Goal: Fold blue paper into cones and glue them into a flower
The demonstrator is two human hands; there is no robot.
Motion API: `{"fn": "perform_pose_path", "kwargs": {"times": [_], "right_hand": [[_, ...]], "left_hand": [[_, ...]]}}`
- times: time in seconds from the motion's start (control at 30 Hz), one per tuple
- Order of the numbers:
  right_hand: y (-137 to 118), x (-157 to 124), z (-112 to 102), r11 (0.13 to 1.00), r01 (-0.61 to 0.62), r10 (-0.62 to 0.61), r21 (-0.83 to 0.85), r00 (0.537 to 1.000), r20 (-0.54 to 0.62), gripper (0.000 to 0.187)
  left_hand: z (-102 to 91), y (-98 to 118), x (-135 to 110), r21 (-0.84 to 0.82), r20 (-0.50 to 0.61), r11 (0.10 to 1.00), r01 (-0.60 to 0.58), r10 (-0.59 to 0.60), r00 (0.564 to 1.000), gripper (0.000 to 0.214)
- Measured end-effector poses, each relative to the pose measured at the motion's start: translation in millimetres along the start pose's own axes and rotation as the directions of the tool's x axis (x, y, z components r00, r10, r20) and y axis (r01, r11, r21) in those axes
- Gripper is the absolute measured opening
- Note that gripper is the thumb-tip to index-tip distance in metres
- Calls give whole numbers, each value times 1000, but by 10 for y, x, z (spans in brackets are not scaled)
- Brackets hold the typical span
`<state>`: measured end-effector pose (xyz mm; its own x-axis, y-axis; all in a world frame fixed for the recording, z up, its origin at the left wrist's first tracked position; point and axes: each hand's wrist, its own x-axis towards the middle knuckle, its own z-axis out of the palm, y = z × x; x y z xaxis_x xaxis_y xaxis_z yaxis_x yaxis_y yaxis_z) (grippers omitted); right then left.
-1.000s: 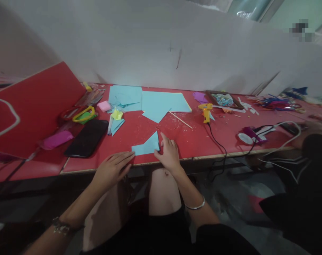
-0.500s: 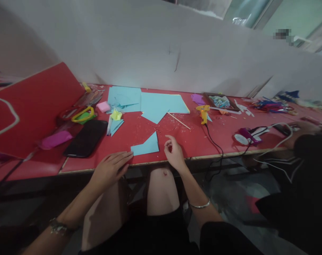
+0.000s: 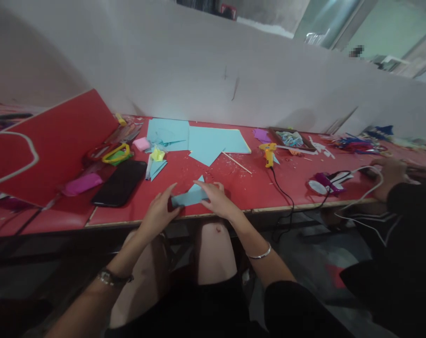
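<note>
A folded piece of light blue paper (image 3: 189,197) is between my two hands near the front edge of the red table. Its pointed flap stands up at the upper right. My left hand (image 3: 160,210) has its thumb and forefinger curved around the paper's left end. The right end is gripped by my right hand (image 3: 218,199), with its fingers over the paper and covering that corner. Farther back, larger light blue sheets (image 3: 216,138) lie against the wall, next to a thin wooden stick (image 3: 237,163).
A black phone (image 3: 119,184), a pink packet (image 3: 82,184) and yellow-handled scissors (image 3: 116,154) lie left. To the right are a yellow glue gun (image 3: 268,154) with its cord, a tray (image 3: 313,146) of small pieces and a purple tape roll (image 3: 327,183). Another person's hand (image 3: 389,176) is at far right.
My left hand has moved right onto the paper's left end. My right hand has come left and closed on its right end. The paper now appears tilted up slightly.
</note>
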<state>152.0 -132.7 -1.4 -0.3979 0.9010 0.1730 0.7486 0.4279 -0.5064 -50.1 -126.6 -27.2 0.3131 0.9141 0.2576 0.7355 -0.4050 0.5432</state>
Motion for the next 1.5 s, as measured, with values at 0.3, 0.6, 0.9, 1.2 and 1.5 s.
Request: {"fn": "perform_pose_path", "kwargs": {"times": [0.3, 0.6, 0.9, 1.2, 1.5], "right_hand": [[218, -328, 123, 989, 125, -116, 83, 987, -115, 23], [221, -291, 64, 991, 72, -60, 117, 993, -106, 29], [250, -300, 80, 994, 106, -104, 26, 991, -87, 29], [165, -343, 163, 991, 117, -124, -67, 985, -117, 29], [146, -328, 131, 967, 175, -187, -183, 981, -48, 29]], "left_hand": [[-14, -52, -211, 113, 109, 929, -352, 340, 934, 31], [-33, 38, -101, 148, 141, 933, -327, 307, 941, 29], [-12, 77, -72, 282, 161, 867, -410, 379, 911, 24], [-98, 227, -139, 435, 210, 801, -412, 354, 911, 31], [166, 157, 5, 100, 74, 904, -416, 410, 909, 15]]}}
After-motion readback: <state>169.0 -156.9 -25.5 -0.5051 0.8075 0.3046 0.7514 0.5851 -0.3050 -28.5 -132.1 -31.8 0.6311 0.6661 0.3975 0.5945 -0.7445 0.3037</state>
